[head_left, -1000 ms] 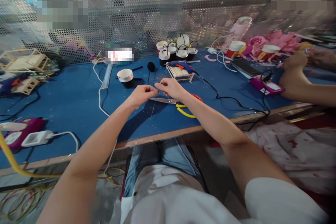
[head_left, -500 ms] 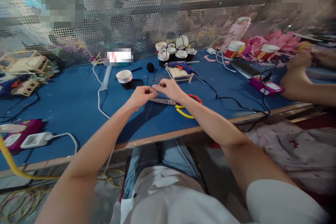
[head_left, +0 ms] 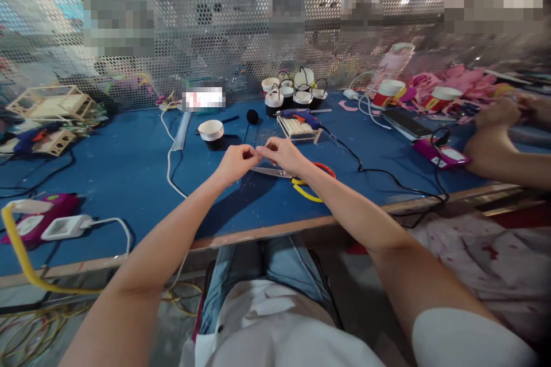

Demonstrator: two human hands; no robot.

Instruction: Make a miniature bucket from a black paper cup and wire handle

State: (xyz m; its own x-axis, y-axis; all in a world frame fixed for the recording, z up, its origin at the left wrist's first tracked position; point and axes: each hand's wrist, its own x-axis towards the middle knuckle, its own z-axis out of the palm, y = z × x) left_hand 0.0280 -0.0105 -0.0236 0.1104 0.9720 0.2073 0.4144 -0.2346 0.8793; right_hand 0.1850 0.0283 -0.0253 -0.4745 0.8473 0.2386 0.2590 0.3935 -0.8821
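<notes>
My left hand [head_left: 235,161] and my right hand [head_left: 282,153] meet fingertip to fingertip just above the blue table [head_left: 129,166], both pinched on something too thin to make out. Directly beneath them lie scissors [head_left: 297,175] with red and yellow handles. Behind my hands stands a black paper cup with a white rim [head_left: 211,132], and a blue glue gun [head_left: 301,115] rests on a small stick rack [head_left: 298,127].
Several small cups with wire handles [head_left: 297,92] stand at the back by the perforated metal screen. Power strips and cables [head_left: 55,226] lie at left. Another person's hands [head_left: 499,120] work at right among red cups [head_left: 390,92] and pink paper flowers. A magenta device [head_left: 439,152] lies near them.
My hands have stayed pinched together over the scissors; the view has shifted slightly, so everything sits a little lower in the frame.
</notes>
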